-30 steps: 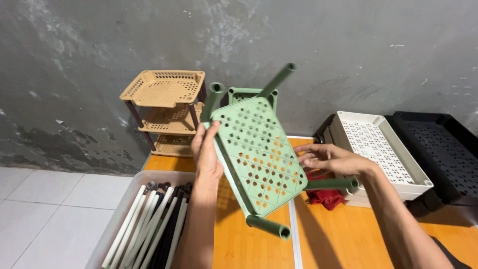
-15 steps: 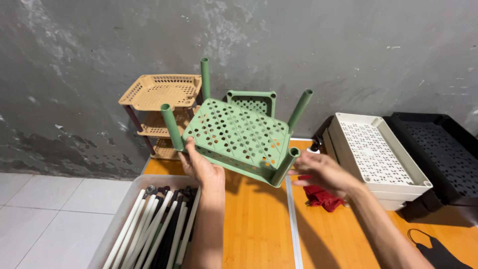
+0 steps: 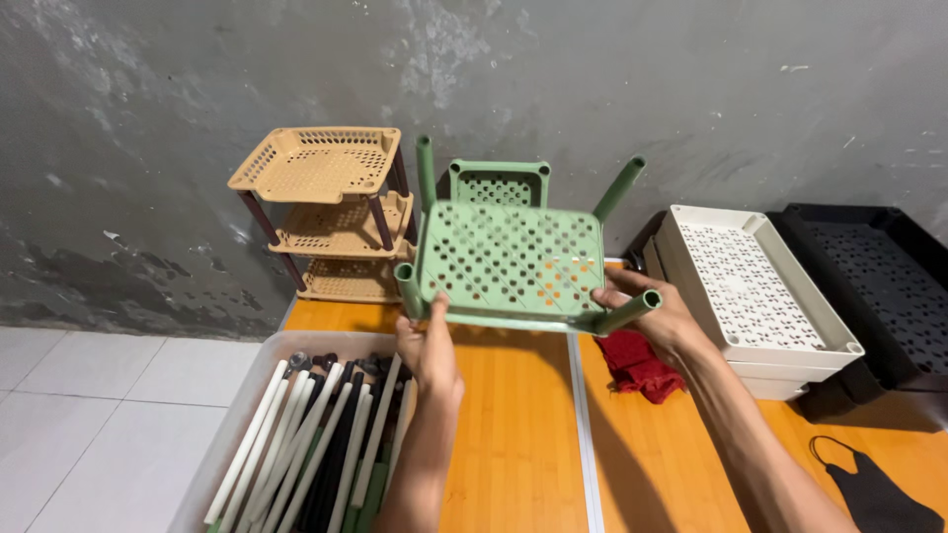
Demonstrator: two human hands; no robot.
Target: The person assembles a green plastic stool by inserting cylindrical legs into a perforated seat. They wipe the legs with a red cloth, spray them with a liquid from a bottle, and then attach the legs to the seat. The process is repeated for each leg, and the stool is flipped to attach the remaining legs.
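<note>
Holding a green perforated shelf tray (image 3: 511,259) up in front of me with both hands right now, over the orange wooden bench (image 3: 513,434). My left hand (image 3: 430,350) is closed on the tray's near left corner, right under one of the green tube legs (image 3: 426,173) plugged into it, and my right hand (image 3: 654,318) is wrapped around the near right corner where another leg pokes out sideways. The tray is tipped so I see its holed face, with four legs sticking out at the corners (two point up toward the wall, two come toward me). Just behind it there's a second green tray (image 3: 500,182) peeking over the top edge, can't tell what it sits on. Off to the left by the grey wall stands a finished tan three-tier rack (image 3: 321,212) with dark legs. Below my left hand is a clear bin (image 3: 242,415) full of loose tubes (image 3: 316,444), mostly white with some dark and green ones. A red cloth (image 3: 637,363) lies on the bench under my right wrist. To the right sit stacked white trays (image 3: 755,286), then a black tray (image 3: 884,286) beside them, and a black face mask (image 3: 879,494) near the bottom right corner.
</note>
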